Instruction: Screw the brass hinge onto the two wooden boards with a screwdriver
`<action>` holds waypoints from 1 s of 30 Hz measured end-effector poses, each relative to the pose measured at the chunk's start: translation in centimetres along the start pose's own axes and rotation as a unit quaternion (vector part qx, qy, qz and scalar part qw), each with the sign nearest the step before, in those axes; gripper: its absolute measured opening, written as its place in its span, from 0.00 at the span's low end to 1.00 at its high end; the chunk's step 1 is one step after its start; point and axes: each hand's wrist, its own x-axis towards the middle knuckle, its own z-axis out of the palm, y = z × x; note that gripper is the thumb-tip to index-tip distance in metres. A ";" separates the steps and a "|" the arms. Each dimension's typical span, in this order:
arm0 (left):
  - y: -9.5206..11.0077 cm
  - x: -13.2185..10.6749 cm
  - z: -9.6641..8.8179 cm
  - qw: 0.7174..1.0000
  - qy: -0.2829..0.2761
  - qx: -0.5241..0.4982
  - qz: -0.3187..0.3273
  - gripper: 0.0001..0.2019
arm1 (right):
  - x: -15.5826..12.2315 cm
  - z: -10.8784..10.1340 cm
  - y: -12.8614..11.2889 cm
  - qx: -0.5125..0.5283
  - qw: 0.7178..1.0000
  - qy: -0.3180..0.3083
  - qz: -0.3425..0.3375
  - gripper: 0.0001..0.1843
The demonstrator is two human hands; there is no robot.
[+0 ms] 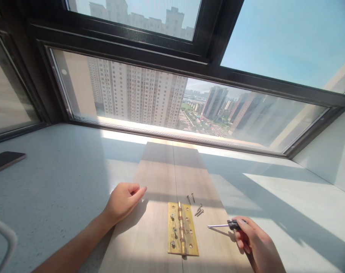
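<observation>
A brass butt hinge (183,231) lies unfolded across the seam between two pale wooden boards (152,170). Screws (173,244) stand in holes of its left leaf; the holes of the right leaf show no screws. Several loose screws (200,212) rest on the right board just beyond the hinge. My right hand (256,242) grips the black handle of a screwdriver (219,226), its shaft pointing left toward the hinge. Over the left board, my left hand (125,201) is loosely closed with the thumb out, and nothing shows in it.
The boards lie on a pale speckled sill (75,170), reaching toward a dark window frame (172,136). A phone (7,161) lies at the far left. Part of a white curved object (7,235) shows at the lower left edge. Sunlight throws strong shadows.
</observation>
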 end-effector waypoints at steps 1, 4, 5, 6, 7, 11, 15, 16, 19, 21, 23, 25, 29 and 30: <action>0.1 -0.1 0.1 1.000 0.003 0.023 0.002 0.24 | 0.0 0.0 0.0 0.002 1.000 0.000 -0.001 0.22; 0.3 -0.3 0.2 0.996 0.009 0.085 0.003 0.24 | 0.0 0.0 0.1 0.010 1.000 0.002 -0.001 0.22; 0.4 -0.3 0.2 0.995 0.010 0.097 0.003 0.24 | 0.1 -0.1 0.1 0.014 1.000 0.003 0.001 0.21; 0.5 -0.4 0.2 0.994 0.009 0.105 0.003 0.23 | 0.1 -0.1 0.1 0.019 1.000 0.004 0.004 0.21; 0.6 -0.4 0.2 0.994 0.008 0.112 0.003 0.23 | 0.1 -0.2 0.0 0.026 1.000 0.006 0.007 0.21; 0.9 -0.4 0.1 0.990 0.006 0.138 0.001 0.23 | 0.2 -0.1 -0.7 0.017 1.000 0.022 -0.015 0.23; 1.0 -0.4 0.0 0.989 0.004 0.146 0.001 0.23 | -0.7 1.7 -2.4 -0.078 0.993 0.029 -0.078 0.24; 1.0 -0.4 0.0 0.989 0.004 0.146 0.002 0.23 | -1.0 2.4 -2.9 -0.089 0.992 0.025 -0.089 0.23; 0.9 -0.4 0.1 0.989 0.004 0.148 0.005 0.23 | -1.9 4.4 -3.6 -0.118 0.987 -0.003 -0.107 0.21; 1.0 -0.4 0.1 0.989 0.006 0.150 0.005 0.23 | -2.0 5.2 -3.6 -0.157 0.980 -0.014 -0.123 0.20; 1.0 -0.4 0.0 0.988 0.005 0.152 0.006 0.23 | -1.7 5.4 -3.3 -0.209 0.967 -0.022 -0.142 0.17; 0.9 -0.4 0.0 0.988 0.002 0.153 0.009 0.23 | -1.3 5.1 -3.0 -0.258 0.951 -0.021 -0.167 0.16; 0.8 -0.4 0.0 0.988 0.002 0.152 0.014 0.23 | -0.6 4.2 -2.3 -0.324 0.921 -0.013 -0.217 0.16; 0.8 -0.4 0.0 0.988 0.002 0.152 0.014 0.24 | -0.5 4.0 -2.2 -0.335 0.915 -0.012 -0.224 0.16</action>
